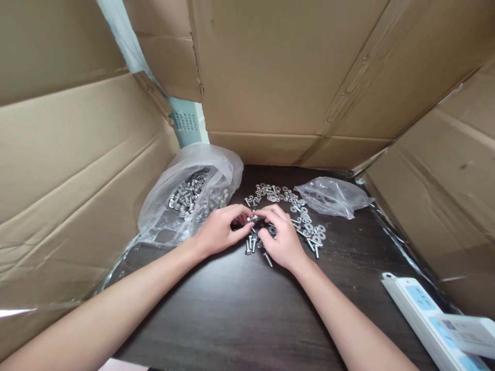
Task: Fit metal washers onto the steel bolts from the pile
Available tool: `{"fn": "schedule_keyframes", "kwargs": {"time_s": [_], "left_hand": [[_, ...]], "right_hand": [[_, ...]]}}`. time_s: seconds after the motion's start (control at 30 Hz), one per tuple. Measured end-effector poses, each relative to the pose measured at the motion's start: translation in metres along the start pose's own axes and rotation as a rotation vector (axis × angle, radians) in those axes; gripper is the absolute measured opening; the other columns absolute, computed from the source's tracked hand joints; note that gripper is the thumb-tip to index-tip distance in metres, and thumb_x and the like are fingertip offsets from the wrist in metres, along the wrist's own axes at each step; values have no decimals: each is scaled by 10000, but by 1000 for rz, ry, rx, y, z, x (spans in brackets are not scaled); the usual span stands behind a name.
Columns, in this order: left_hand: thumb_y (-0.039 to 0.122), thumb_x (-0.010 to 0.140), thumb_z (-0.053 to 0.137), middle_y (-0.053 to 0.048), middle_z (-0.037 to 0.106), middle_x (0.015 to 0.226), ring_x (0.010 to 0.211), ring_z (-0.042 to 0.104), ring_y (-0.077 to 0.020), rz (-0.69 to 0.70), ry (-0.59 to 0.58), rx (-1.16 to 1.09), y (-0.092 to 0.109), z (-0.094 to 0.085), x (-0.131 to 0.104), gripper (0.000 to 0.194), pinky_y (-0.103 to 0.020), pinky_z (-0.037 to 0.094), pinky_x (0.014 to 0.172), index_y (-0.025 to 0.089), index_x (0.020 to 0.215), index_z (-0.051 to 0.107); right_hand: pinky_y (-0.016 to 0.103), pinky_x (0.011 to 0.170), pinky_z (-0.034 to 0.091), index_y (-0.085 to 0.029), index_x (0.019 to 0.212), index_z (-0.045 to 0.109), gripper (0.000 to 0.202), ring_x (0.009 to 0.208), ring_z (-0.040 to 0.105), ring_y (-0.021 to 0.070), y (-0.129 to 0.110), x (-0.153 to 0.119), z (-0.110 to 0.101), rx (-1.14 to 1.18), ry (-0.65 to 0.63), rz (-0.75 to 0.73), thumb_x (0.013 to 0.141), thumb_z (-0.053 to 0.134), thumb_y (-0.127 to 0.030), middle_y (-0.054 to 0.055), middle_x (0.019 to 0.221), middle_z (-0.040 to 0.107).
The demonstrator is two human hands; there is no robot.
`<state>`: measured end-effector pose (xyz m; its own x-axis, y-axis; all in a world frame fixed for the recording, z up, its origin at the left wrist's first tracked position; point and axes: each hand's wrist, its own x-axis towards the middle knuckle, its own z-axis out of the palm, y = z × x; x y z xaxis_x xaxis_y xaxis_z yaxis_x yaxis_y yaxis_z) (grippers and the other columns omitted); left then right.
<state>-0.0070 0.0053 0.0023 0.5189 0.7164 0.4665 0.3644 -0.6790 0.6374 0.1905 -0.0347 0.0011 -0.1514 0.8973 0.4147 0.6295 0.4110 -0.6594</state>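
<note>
Bolt (pixel 250 220), by the look of it, is just right of the big bag (pixel 152 211), low over the counter (pixel 216 319). Left hand (pixel 222 229) pinches it; right hand (pixel 284 237) parted, index at its end. Best: steady left pinch, right fingertips only. Count: one pinched bolt, two bags (small bag (pixel 332 198) well right of big one), one power strip (pixel 413 293); washers (pixel 320 235) and loose bolts (pixel 248 246) overlap, uncountable.

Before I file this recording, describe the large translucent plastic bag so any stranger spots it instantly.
Start at the dark brown wood-grain table between tan cardboard walls and go to its far left part. Just beyond the left hand sits the large translucent plastic bag. Unlike the smaller, flatter clear plastic bag at right, it holds heaped silvery metal fasteners.
</note>
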Motion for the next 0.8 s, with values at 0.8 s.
{"fn": "schedule_keyframes", "kwargs": {"time_s": [0.8], "left_hand": [[257,959,639,-26,721,951,806,678,-155,-3,-22,14,-1,0,0,120,-288,553,777,197,1062,656]], "right_hand": [[428,891,454,-230,957,710,267,944,634,236,2,0,2,-15,73,11,826,505,-120,55,997,673]]}}
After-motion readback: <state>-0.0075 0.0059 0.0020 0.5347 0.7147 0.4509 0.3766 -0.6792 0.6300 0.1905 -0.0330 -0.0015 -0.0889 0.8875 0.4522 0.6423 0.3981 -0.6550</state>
